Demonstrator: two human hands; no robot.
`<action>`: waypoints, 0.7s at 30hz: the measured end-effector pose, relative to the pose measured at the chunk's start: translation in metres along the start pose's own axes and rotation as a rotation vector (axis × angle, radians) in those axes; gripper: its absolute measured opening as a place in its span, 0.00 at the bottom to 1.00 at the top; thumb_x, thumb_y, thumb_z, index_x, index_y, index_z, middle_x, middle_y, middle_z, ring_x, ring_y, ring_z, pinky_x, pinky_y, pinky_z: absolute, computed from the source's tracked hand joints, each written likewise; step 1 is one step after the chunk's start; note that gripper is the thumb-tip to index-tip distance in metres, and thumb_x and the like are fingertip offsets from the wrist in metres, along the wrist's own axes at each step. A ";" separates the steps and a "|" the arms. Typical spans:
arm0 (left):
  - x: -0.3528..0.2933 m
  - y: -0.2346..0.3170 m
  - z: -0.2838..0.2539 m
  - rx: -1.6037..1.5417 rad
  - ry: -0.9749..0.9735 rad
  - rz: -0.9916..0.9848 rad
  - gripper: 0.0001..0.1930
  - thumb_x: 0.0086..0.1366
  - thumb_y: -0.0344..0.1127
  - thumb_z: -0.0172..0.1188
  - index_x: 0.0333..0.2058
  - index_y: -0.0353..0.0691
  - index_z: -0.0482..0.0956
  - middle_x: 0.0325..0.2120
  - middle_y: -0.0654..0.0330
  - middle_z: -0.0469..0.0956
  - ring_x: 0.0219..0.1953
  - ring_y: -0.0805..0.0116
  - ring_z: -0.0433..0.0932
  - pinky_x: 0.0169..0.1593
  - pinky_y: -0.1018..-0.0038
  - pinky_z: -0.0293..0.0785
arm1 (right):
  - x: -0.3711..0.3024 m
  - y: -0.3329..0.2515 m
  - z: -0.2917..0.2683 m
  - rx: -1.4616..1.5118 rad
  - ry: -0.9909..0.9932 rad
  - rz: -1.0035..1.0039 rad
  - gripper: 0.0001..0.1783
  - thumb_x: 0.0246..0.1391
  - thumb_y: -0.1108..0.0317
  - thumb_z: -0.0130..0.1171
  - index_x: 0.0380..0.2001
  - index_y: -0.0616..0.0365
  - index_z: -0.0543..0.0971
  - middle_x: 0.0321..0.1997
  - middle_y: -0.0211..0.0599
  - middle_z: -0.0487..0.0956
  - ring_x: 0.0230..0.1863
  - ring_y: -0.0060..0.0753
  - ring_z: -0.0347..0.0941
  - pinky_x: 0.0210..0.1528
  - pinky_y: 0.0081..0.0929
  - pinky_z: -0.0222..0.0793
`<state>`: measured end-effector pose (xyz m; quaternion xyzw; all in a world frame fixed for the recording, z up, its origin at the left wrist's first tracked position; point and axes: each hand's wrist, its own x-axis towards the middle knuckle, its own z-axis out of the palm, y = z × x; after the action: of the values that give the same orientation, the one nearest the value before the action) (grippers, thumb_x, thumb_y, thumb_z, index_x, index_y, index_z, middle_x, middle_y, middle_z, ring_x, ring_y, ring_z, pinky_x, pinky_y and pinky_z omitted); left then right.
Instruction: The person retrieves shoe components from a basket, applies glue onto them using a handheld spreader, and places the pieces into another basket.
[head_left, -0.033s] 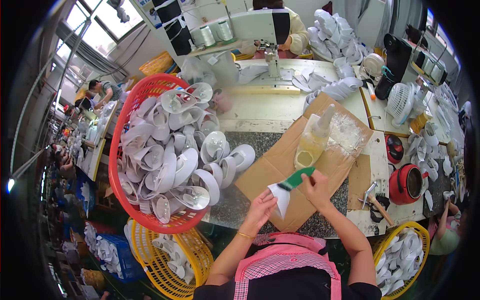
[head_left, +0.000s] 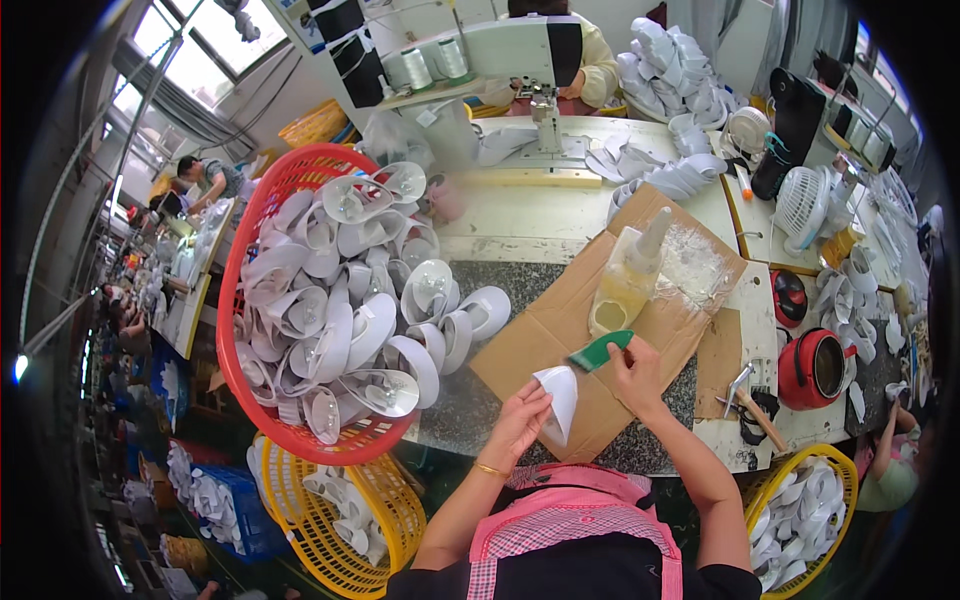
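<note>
My left hand (head_left: 520,412) pinches the near-left edge of a curved white piece (head_left: 560,402), which sits just to its right. My right hand (head_left: 636,376) grips a green brush (head_left: 604,350), its working edge just beyond the piece's tip. I judge it best to pinch only that edge, keep the piece steady and brush lightly above the cardboard (head_left: 535,345) ahead.

Apron (head_left: 560,525): pink, finely checked panel with plain pink edging, small darker pink mark on the front
Straps (head_left: 482,579): left checked pink and white, right mostly plain pink
Shirt (head_left: 590,578): black, small pale mark
Sleeves (head_left: 727,582): black, short
Left hand (head_left: 520,420): bare, thin gold-coloured bracelet (head_left: 490,469) at the wrist
Right hand (head_left: 637,378): bare
</note>
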<state>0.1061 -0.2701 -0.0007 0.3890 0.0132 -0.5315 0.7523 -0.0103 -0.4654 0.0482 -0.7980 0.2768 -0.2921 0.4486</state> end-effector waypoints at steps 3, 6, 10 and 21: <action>-0.003 -0.005 -0.008 -0.153 0.050 -0.057 0.26 0.65 0.19 0.53 0.61 0.31 0.60 0.52 0.54 0.72 0.52 0.66 0.75 0.58 0.71 0.74 | -0.003 -0.004 0.001 -0.013 0.053 -0.013 0.08 0.51 0.75 0.58 0.36 0.58 0.81 0.27 0.39 0.77 0.19 0.31 0.68 0.21 0.28 0.57; -0.003 -0.004 -0.022 -0.258 0.065 -0.070 0.25 0.66 0.19 0.51 0.61 0.31 0.60 0.53 0.53 0.72 0.53 0.64 0.74 0.60 0.69 0.72 | -0.025 -0.004 0.012 0.032 -0.051 -0.329 0.15 0.45 0.78 0.58 0.38 0.55 0.82 0.29 0.36 0.79 0.22 0.33 0.73 0.23 0.28 0.63; 0.000 -0.011 -0.069 -0.348 0.125 -0.041 0.23 0.67 0.19 0.49 0.60 0.31 0.62 0.54 0.53 0.71 0.56 0.63 0.72 0.61 0.70 0.71 | -0.062 0.039 -0.004 -0.095 -0.400 -0.528 0.21 0.39 0.79 0.60 0.41 0.52 0.83 0.37 0.37 0.81 0.29 0.38 0.78 0.29 0.29 0.73; 0.005 -0.027 -0.107 -0.395 0.198 0.016 0.21 0.66 0.19 0.51 0.58 0.29 0.64 0.52 0.54 0.72 0.53 0.65 0.74 0.58 0.72 0.74 | -0.064 0.032 0.011 -0.120 -0.489 -0.627 0.20 0.39 0.80 0.61 0.39 0.53 0.83 0.36 0.39 0.82 0.33 0.40 0.80 0.33 0.30 0.76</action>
<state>0.1289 -0.2133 -0.0929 0.2845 0.1875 -0.4719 0.8131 -0.0514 -0.4283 0.0011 -0.9145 -0.0784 -0.1995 0.3432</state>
